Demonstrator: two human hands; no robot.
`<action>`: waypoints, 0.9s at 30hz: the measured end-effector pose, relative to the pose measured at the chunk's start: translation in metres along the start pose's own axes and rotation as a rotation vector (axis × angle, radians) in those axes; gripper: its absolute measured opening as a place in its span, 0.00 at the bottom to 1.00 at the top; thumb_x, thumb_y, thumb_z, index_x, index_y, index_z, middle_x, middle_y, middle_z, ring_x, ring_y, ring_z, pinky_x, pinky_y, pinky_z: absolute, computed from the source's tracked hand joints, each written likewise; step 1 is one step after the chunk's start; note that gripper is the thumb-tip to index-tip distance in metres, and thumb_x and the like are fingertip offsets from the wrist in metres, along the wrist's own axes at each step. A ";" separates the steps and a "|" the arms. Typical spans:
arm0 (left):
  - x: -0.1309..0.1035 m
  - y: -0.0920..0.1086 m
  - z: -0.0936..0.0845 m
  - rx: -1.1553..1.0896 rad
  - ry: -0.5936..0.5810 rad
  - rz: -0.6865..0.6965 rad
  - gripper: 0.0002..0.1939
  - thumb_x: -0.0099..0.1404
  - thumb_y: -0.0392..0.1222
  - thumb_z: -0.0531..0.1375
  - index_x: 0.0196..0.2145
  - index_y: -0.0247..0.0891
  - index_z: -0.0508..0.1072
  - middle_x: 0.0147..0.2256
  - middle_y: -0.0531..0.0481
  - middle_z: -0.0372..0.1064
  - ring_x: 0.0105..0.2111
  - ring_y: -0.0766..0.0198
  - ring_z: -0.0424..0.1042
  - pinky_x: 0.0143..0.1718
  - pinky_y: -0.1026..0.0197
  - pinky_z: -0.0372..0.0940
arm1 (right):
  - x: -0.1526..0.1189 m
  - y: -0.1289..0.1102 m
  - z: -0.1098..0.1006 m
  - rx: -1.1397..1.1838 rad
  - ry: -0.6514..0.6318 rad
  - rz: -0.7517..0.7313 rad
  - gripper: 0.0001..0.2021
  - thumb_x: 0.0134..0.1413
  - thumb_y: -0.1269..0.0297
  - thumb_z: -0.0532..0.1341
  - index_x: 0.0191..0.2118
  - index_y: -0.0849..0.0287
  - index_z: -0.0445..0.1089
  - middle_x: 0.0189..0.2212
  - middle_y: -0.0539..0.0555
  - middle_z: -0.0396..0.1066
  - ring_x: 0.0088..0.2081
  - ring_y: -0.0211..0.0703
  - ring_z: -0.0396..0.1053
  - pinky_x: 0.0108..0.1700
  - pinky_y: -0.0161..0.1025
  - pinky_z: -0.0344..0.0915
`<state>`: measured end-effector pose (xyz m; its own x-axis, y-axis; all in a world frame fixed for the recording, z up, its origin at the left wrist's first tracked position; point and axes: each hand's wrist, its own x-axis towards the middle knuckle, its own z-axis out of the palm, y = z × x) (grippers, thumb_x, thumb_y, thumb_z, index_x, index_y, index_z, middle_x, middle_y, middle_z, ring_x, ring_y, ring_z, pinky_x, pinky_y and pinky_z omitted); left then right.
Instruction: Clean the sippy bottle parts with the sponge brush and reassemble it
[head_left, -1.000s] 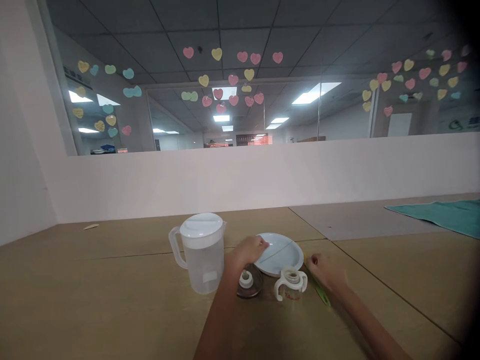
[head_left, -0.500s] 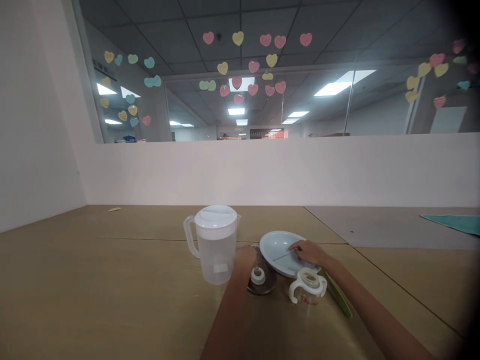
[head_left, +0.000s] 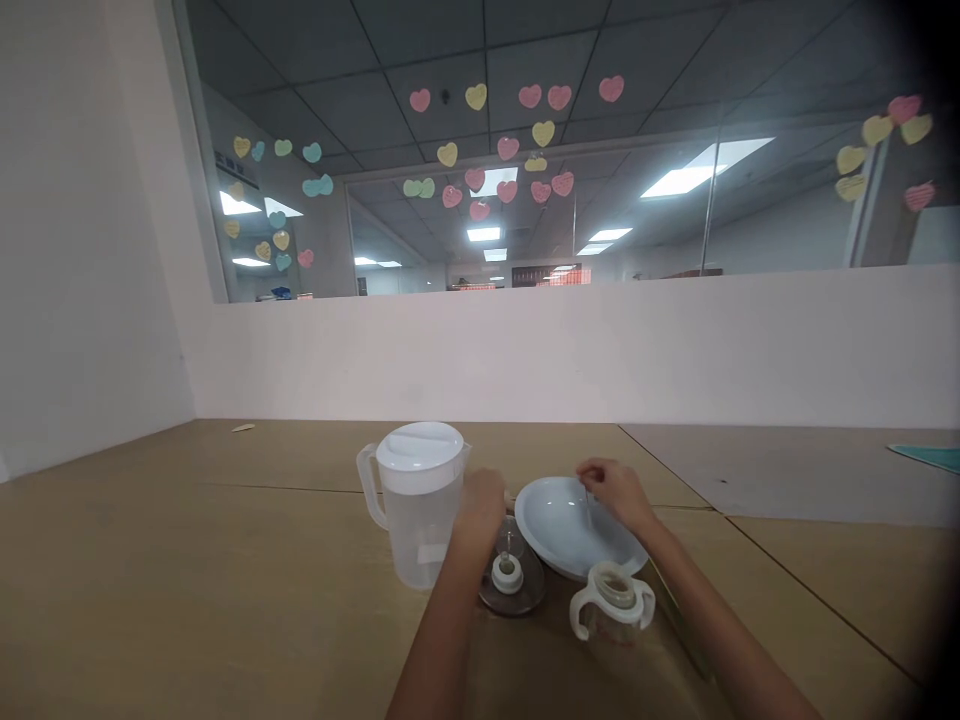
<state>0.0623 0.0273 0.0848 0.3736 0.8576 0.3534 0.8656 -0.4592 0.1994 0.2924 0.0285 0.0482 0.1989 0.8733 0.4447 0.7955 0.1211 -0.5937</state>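
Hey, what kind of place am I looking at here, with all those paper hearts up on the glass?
Probably an office or classroom-type indoor space: a long interior window looks into another room with a tiled ceiling and bright ceiling panels. I can't tell which.

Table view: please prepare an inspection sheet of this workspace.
Surface: tan table, seams visible.
Things: lidded jug; white plate; handled bottle, without lid; dark dish bearing white-collared piece.
Clutter: pale scrap; teal cloth; green item, mostly hidden.
Hands: right hand pinches thin item over plate; left hand near dish, grip unclear.
Cables: nothing seen.
Surroundings: white wall; window with heart-shaped notes.
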 end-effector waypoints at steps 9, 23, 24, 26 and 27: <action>0.012 0.040 -0.013 -0.459 0.115 0.134 0.08 0.56 0.36 0.56 0.28 0.35 0.75 0.29 0.48 0.74 0.29 0.64 0.70 0.30 0.65 0.60 | -0.041 -0.078 -0.092 0.477 0.411 -0.176 0.15 0.49 0.56 0.58 0.40 0.59 0.71 0.31 0.53 0.74 0.30 0.38 0.72 0.36 0.36 0.68; 0.011 0.058 0.000 -0.739 0.092 0.191 0.13 0.57 0.42 0.55 0.32 0.34 0.77 0.33 0.50 0.75 0.34 0.59 0.70 0.33 0.63 0.64 | -0.050 -0.089 -0.083 0.305 0.331 -0.303 0.11 0.52 0.61 0.54 0.34 0.60 0.72 0.29 0.52 0.74 0.30 0.37 0.71 0.34 0.33 0.66; 0.012 0.058 0.001 -0.742 0.087 0.199 0.13 0.57 0.42 0.55 0.32 0.34 0.77 0.32 0.50 0.75 0.33 0.59 0.70 0.33 0.63 0.64 | -0.050 -0.089 -0.083 0.315 0.329 -0.307 0.11 0.52 0.62 0.54 0.34 0.60 0.72 0.29 0.52 0.74 0.30 0.37 0.71 0.34 0.33 0.66; 0.012 0.059 0.002 -0.739 0.082 0.217 0.13 0.57 0.43 0.55 0.32 0.34 0.78 0.32 0.51 0.75 0.32 0.60 0.70 0.32 0.63 0.63 | -0.052 -0.091 -0.085 0.326 0.317 -0.310 0.11 0.51 0.62 0.54 0.34 0.60 0.72 0.29 0.52 0.74 0.30 0.37 0.71 0.34 0.33 0.66; 0.012 0.059 0.003 -0.735 0.084 0.225 0.13 0.57 0.43 0.56 0.33 0.34 0.78 0.31 0.51 0.75 0.31 0.60 0.70 0.31 0.63 0.63 | -0.053 -0.092 -0.086 0.325 0.309 -0.312 0.10 0.51 0.63 0.54 0.33 0.60 0.72 0.30 0.52 0.74 0.30 0.38 0.71 0.34 0.33 0.66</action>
<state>0.1189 0.0106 0.0985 0.4621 0.7189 0.5193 0.3172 -0.6808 0.6602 0.2582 -0.0691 0.1366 0.1797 0.5994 0.7800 0.6357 0.5343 -0.5571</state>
